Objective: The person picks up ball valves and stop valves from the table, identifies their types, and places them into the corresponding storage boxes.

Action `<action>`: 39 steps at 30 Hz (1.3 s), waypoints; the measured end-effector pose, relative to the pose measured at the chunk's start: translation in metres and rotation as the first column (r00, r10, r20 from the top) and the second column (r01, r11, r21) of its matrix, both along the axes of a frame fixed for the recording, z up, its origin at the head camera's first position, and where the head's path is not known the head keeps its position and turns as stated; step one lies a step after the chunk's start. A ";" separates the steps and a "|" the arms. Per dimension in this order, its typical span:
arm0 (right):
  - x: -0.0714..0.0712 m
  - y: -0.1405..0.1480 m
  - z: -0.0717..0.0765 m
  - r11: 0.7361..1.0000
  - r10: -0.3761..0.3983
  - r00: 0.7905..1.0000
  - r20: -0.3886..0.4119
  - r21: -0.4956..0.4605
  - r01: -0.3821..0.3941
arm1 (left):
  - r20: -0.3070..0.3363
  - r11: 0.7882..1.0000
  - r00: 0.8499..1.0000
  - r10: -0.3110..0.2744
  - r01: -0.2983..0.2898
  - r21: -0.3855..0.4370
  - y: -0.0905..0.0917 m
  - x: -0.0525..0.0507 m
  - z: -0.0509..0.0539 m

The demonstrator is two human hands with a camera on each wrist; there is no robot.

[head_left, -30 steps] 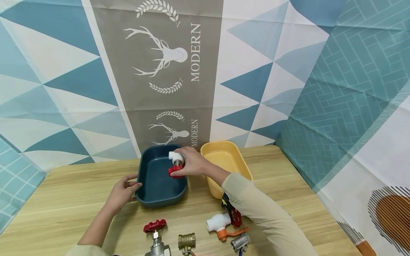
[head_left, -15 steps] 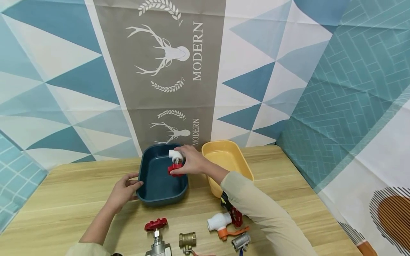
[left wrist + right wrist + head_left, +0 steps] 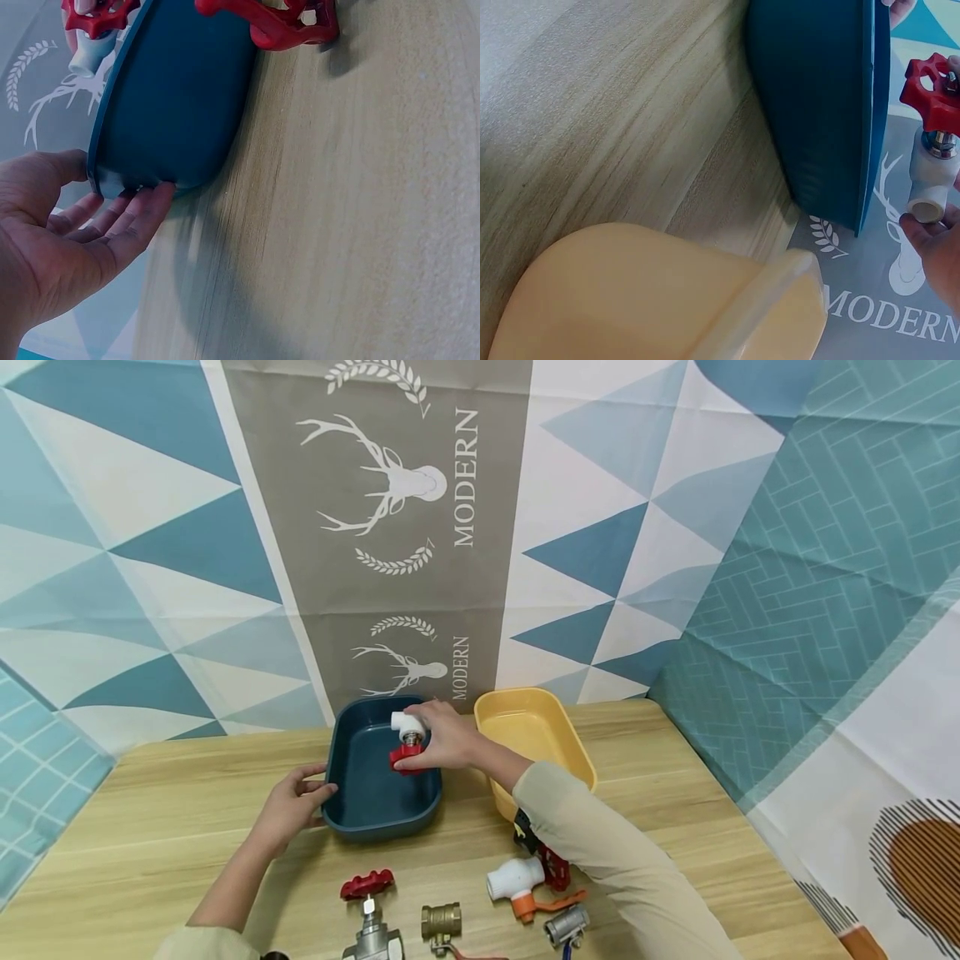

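Note:
A white plastic valve with a red handwheel (image 3: 407, 745) is pinched in my right hand (image 3: 448, 739), over the dark blue tray (image 3: 382, 837). Thumb at the red wheel and fingers at the white body, the hand keeps the valve above the tray's floor. The right wrist view shows the valve's white pipe end (image 3: 926, 210) beyond the tray rim. My left hand (image 3: 288, 802) grips the tray's left side, thumb at the rim. In the left wrist view its fingers (image 3: 135, 217) lie against the tray's outer wall (image 3: 176, 97).
A yellow tray (image 3: 585, 760) stands right of the blue one. Nearer lie a steel valve with a red handwheel (image 3: 369, 918), a brass valve (image 3: 441, 921), a white valve with an orange lever (image 3: 517, 881), a small steel valve (image 3: 566, 927) and a red-and-black item (image 3: 553, 867), partly behind the sleeve.
Both hands keep their holds, and the valve stays over the blue tray with only a very slight shift left. The head view has shifted slightly.

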State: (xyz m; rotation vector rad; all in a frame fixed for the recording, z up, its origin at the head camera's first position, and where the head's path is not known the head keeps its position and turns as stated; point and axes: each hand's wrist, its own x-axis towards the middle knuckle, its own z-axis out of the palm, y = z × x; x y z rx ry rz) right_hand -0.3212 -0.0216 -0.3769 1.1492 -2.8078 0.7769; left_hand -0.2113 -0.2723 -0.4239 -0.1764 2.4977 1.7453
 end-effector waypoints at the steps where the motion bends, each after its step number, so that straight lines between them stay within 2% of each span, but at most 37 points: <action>1: 0.000 -0.001 0.000 1.000 0.001 1.000 0.001 0.000 -0.001 | -0.001 1.000 1.000 0.000 0.000 0.000 0.000 0.000 0.000; 18: -0.001 -0.011 -0.003 1.000 0.018 1.000 -0.009 0.022 -0.018 | -0.012 1.000 1.000 0.002 -0.001 0.026 0.000 0.000 -0.002; 32: -0.001 -0.016 -0.004 1.000 0.002 1.000 0.030 0.022 -0.003 | -0.006 1.000 1.000 0.011 -0.011 0.024 0.001 0.002 0.001; 39: -0.002 -0.018 -0.006 1.000 0.005 1.000 0.020 0.008 -0.005 | -0.002 0.999 1.000 0.006 -0.006 0.039 0.000 0.001 -0.001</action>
